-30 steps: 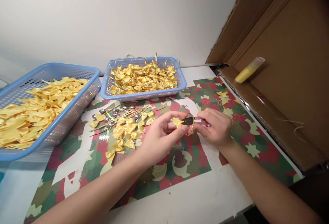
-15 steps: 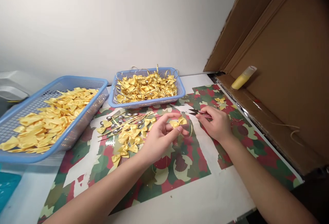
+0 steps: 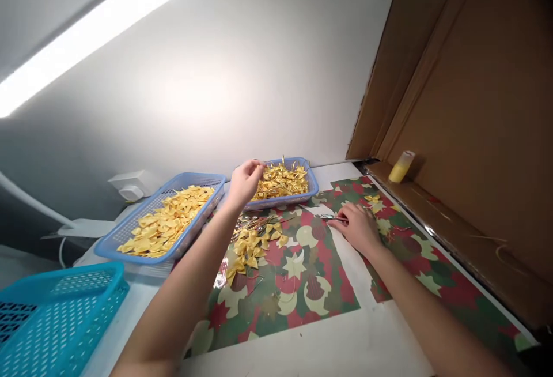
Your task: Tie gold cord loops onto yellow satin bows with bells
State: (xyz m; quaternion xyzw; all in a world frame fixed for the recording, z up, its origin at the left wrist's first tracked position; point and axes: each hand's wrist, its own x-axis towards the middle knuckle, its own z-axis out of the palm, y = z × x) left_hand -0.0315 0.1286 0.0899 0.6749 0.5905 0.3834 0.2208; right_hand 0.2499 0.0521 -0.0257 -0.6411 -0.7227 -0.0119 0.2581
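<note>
My left hand is raised at the left end of the far blue basket, fingers pinched together. A bit of yellow shows at the fingertips, a ribbon bow mostly hidden by them. That basket holds yellow bows with gold cord loops. On the patterned sheet, my right hand rests closed around a pair of thread snips, blades pointing left. Between the arms lies a pile of loose yellow bows, with gold cords and silvery round pieces behind it, partly covered by my left forearm.
A second blue basket of yellow bows stands left, with a teal basket nearer. A cardboard wall borders the right side, with a yellow-filled tube on its ledge. Yellow scraps lie beyond my right hand.
My left hand has moved from above the sheet, away and left to the far basket. The right hand stays low with the snips. The view has tilted up and turned left, showing a light strip.
</note>
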